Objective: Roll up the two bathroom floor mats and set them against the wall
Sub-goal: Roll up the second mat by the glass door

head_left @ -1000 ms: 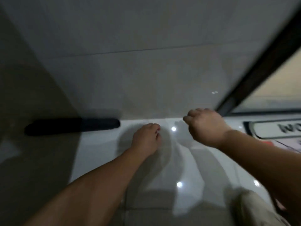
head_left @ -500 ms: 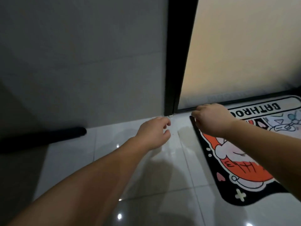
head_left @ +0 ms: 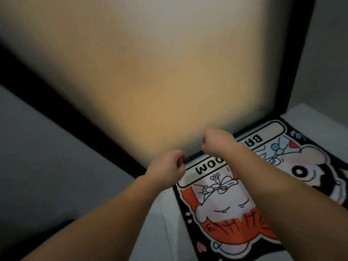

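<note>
One flat cartoon mat (head_left: 235, 210) visible now. Left hand (head_left: 166, 169) and right hand (head_left: 216, 143), fingers curled, apparently empty, now over its far edge; rolled dark mat gone from view.

The scene is dim overall. The main light is a warm amber glow through the frosted door panel (head_left: 150, 76), brightest at its middle and fading to grey toward its far edge. The wall (head_left: 47, 157) at left sits in flat grey shadow. Everything looks soft and slightly smeared, and the black door frame (head_left: 56, 102) tilts and bows with wide-angle distortion.
</note>
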Demonstrator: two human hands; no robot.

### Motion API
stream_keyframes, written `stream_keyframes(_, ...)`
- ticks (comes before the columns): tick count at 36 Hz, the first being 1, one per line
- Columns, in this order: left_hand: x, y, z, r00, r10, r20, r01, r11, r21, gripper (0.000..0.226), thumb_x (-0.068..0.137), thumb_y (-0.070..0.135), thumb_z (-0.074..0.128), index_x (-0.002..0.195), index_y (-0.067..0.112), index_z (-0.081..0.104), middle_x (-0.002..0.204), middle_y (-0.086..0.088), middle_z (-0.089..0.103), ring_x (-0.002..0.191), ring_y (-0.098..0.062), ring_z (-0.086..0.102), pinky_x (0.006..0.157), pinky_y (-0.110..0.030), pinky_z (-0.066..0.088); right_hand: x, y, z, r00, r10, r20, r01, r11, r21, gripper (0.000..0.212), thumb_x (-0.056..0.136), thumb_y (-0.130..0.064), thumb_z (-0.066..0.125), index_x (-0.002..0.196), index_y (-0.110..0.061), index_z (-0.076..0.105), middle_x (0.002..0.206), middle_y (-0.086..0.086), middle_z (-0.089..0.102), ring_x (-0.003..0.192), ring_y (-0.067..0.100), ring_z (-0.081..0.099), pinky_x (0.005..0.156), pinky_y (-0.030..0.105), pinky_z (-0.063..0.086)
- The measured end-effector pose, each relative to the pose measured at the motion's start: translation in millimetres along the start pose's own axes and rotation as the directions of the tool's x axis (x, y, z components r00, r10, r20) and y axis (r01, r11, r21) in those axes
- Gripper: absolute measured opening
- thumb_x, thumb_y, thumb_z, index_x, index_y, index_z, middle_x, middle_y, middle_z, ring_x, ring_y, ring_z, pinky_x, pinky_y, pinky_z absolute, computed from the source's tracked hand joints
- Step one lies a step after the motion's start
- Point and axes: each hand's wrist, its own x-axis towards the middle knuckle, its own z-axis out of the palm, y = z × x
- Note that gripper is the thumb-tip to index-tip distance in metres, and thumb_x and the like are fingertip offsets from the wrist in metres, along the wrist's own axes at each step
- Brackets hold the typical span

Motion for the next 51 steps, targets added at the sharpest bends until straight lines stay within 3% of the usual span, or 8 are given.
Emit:
stream_keyframes(6,57,48,11,0.997,0.072,-0.008,-0.072,0.996,-0.045,0.028,0.091,0.028,0.049,0.118,0.025,0.057,0.095,0.005,0.058,0.090,-0.020,0.058,0.080,-0.033,0.051,-7,85,-3,0.983,0.175,-0.059,-0.169,0.982,0.089,0.014,0.082,-0.020,0.053,0.085,-0.013,0.064,0.077,0.003,0.060,0.071,0.023,0.057,0.054,0.027,0.042)
stream_keyframes(12,100,60,45,0.985,0.171,-0.037,-0.174,0.977,-0.123,0.020,0.091,0.025,0.049,0.107,0.020,0.059,0.091,0.001,0.060,0.084,-0.022,0.059,0.076,-0.036,0.052,-23,141,5,0.934,0.353,-0.052,-0.355,0.934,-0.045,0.019,0.082,-0.014,0.051,0.092,-0.013,0.067,0.087,0.006,0.065,0.072,0.022,0.059,0.057,0.027,0.046)
stream_keyframes(17,131,60,66,0.965,0.261,-0.038,-0.263,0.939,-0.221,0.021,0.090,0.026,0.049,0.108,0.024,0.059,0.081,0.012,0.053,0.071,-0.014,0.059,0.068,-0.032,0.052,-46,160,0,0.888,0.457,-0.049,-0.459,0.872,-0.170,0.026,0.084,-0.018,0.050,0.104,-0.014,0.066,0.101,0.008,0.067,0.088,0.026,0.062,0.075,0.035,0.053)
stream_keyframes(23,163,65,66,0.928,0.371,-0.028,-0.369,0.906,-0.209,0.037,0.090,0.028,0.052,0.126,0.022,0.054,0.122,-0.001,0.061,0.107,-0.022,0.058,0.088,-0.036,0.049,-66,154,-23,0.810,0.581,-0.083,-0.581,0.772,-0.259,0.027,0.086,-0.021,0.049,0.108,-0.018,0.066,0.110,0.006,0.065,0.094,0.025,0.061,0.079,0.035,0.053)
stream_keyframes(36,158,95,97,0.804,0.589,0.077,-0.576,0.805,-0.143,0.047,0.089,0.022,0.050,0.135,0.019,0.045,0.137,-0.003,0.048,0.124,-0.024,0.044,0.095,-0.036,0.040,-84,198,-23,0.702,0.712,-0.026,-0.696,0.678,-0.236,0.037,0.086,-0.020,0.053,0.123,-0.014,0.052,0.121,0.012,0.058,0.103,0.028,0.056,0.080,0.033,0.047)
stream_keyframes(38,157,98,98,0.803,0.587,0.105,-0.576,0.809,-0.114,0.049,0.090,0.023,0.050,0.138,0.021,0.042,0.141,-0.002,0.044,0.127,-0.023,0.041,0.098,-0.036,0.039,-86,217,-11,0.674,0.739,-0.009,-0.723,0.657,-0.216,0.051,0.087,-0.023,0.053,0.135,-0.011,0.041,0.130,0.014,0.052,0.113,0.031,0.054,0.089,0.037,0.048)
stream_keyframes(43,149,98,99,0.827,0.547,0.132,-0.542,0.837,-0.072,0.053,0.092,0.021,0.049,0.143,0.021,0.036,0.148,0.002,0.036,0.135,-0.019,0.033,0.106,-0.034,0.032,-79,264,9,0.615,0.785,0.074,-0.779,0.619,-0.099,0.056,0.087,-0.027,0.059,0.132,-0.004,0.035,0.128,0.020,0.046,0.113,0.037,0.051,0.087,0.040,0.045)
stream_keyframes(51,135,94,98,0.885,0.444,0.138,-0.445,0.895,-0.024,0.050,0.091,0.020,0.052,0.139,0.023,0.041,0.144,0.002,0.042,0.130,-0.018,0.039,0.103,-0.032,0.035,-65,322,41,0.619,0.773,0.142,-0.782,0.623,0.020,0.081,0.085,-0.030,0.063,0.142,0.004,0.016,0.140,0.028,0.035,0.125,0.041,0.040,0.104,0.046,0.038)
